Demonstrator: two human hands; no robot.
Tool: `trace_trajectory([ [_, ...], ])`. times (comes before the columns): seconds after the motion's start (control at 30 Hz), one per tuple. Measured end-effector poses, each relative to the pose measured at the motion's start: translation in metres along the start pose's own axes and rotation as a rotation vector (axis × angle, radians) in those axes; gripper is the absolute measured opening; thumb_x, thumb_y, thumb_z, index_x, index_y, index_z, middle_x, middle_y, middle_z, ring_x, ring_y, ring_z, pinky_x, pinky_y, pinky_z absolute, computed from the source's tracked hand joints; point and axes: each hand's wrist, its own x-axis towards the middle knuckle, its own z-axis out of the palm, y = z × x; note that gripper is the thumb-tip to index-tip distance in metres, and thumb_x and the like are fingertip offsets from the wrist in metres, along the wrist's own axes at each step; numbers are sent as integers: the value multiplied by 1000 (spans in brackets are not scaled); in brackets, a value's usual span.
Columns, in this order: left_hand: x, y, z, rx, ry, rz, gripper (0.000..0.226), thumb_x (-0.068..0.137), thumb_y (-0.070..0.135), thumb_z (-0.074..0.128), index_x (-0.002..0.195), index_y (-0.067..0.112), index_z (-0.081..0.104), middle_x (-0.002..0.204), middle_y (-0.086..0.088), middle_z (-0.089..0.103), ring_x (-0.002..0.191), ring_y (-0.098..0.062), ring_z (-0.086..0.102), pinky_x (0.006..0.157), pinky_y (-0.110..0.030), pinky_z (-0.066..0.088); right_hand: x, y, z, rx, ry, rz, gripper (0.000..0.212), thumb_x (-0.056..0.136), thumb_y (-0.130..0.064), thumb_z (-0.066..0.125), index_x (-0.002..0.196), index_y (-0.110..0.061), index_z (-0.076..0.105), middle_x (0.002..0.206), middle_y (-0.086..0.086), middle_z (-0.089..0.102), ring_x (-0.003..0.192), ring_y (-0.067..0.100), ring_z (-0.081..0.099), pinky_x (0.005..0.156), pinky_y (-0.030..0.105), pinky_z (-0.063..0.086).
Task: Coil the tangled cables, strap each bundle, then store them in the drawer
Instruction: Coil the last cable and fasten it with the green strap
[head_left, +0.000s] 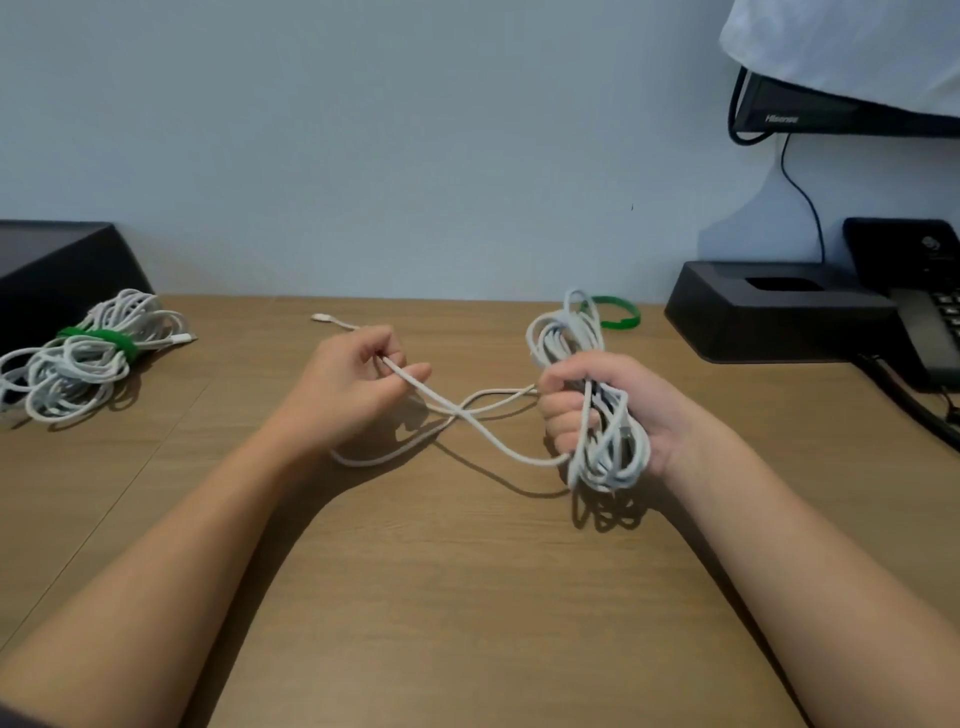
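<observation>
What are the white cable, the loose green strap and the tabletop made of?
White cable: probably soft plastic or braided sheath, matte; it bends in limp loops. Loose green strap: likely hook-and-loop fabric, flat, dull. Tabletop: wood or wood-look laminate, grain lines, faint sheen.

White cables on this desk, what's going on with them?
A person is partway through coiling. The right hand grips the coil while the left hand pinches the loose strand leading to it. Another bundle, already strapped in green, lies at the far left of the desk, and a spare green strap waits behind the coil.
</observation>
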Motion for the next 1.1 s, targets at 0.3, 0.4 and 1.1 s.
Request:
trace_trajectory([
  [0.3,-3,18,-8,-351,-257,-23,29,78,40,53,75,12,46,70,0,38,68,-14,34,64,-28,31,-3,-1,-3,-195,25,102,24,85,-27,71,80,-9,55,83,9,63,44,6,50,42,17,48],
  [0.4,-5,20,-1,-371,-199,7,34,83,43,59,77,11,51,67,6,42,63,-6,37,59,-17,33,-4,2,4,-220,2,125,32,81,-34,74,85,-9,54,87,12,67,44,6,52,43,17,49],
  [1.1,-9,41,18,-411,51,36,32,70,33,77,76,10,55,57,3,46,50,-8,40,47,-19,36,12,32,34,-342,-251,69,10,84,-10,56,91,-6,62,59,2,63,60,17,63,64,29,54],
])
